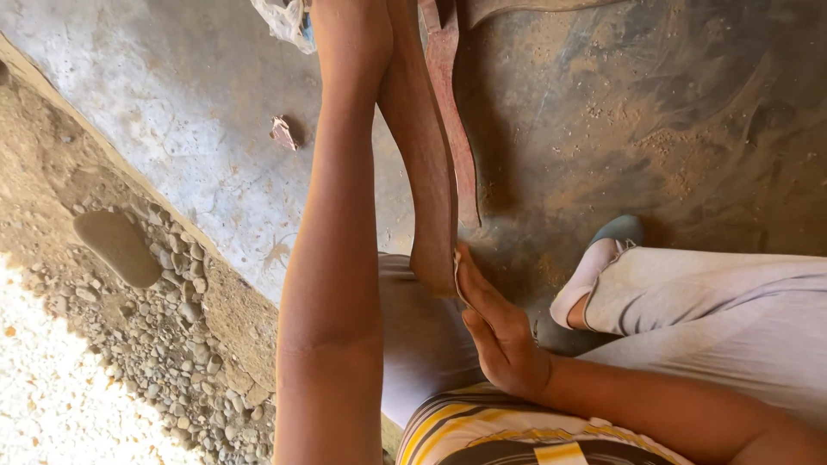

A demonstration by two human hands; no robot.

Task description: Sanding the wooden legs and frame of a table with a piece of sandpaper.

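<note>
Pressing flat against the lower end of the curved wooden piece (426, 172), the right hand (500, 331) is working at about five o'clock, its fingers (474, 280) laid together and straight, with what looks like a thin sheet of abrasive paper (459, 280) tucked under the fingertips. Just left of it, the left forearm is stretching up toward twelve o'clock; the left hand is running out of the top of the picture, so I cannot tell whether its fingers are gripping or loose. The wooden piece is standing on end between the two arms, its bottom resting on the grey-clad knee (413, 336), and a second reddish wooden strip (457, 129) is leaning just beside it. Further out at three o'clock a shoe (594, 267) is planted on the dusty concrete floor (672, 129); at nine o'clock gravel (146, 310) is lying along the edge. The risk: with only a flat palm steadying it, the piece could be sliding off the knee, or the paper slipping out.
</note>
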